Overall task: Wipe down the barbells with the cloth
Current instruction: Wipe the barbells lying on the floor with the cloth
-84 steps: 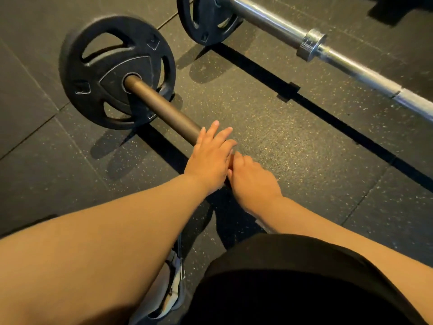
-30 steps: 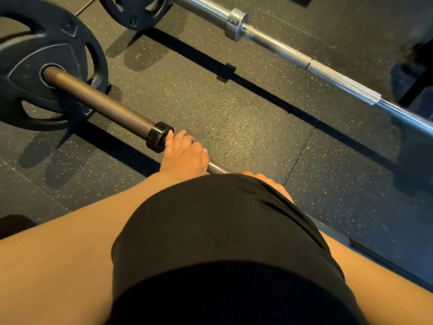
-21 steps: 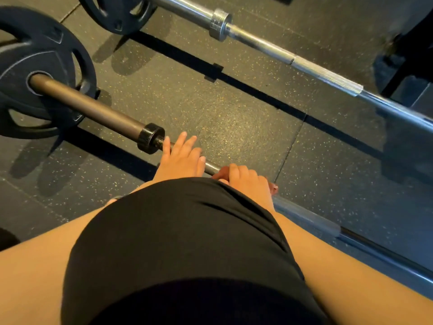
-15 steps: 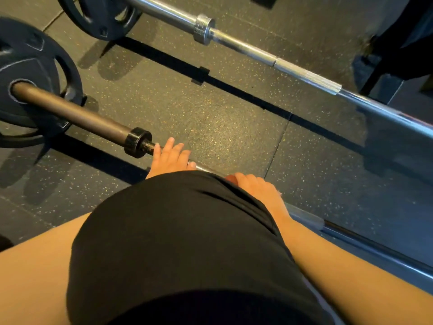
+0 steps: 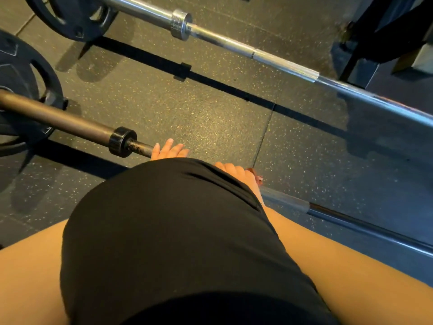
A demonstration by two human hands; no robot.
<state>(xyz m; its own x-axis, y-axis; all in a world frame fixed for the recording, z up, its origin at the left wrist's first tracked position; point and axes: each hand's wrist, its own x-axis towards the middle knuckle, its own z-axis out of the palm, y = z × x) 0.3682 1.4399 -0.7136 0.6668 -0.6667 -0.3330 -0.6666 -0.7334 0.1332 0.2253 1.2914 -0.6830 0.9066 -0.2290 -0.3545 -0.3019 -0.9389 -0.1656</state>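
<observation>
**Inspector:** Foreground first.

**Assistant:** A knee [image 5: 178, 231] in black shorts fills the lower centre and hides both palms. Just past it, the left hand [image 5: 169, 150] shows straight, slightly spread fingers laid over the near barbell [image 5: 70, 121], close to its black collar [image 5: 122, 141]. The right hand [image 5: 235, 171] sits further right, in line with the same bar. Only its knuckles show, so I cannot tell its grip.

**Inspector:** And the cloth?

**Assistant:** Not plainly seen. A reddish scrap [image 5: 257, 178] at the right hand's far edge may be it.

**Inspector:** Progress?

**Assistant:** Early, in my judgement. The work sits beside the collar, where brown patches mark the bar. The length running to the lower right appears left to do. The far barbell [image 5: 234, 42] lies well apart across the floor [image 5: 187, 109], along the upper frame, with no hand near it.
</observation>
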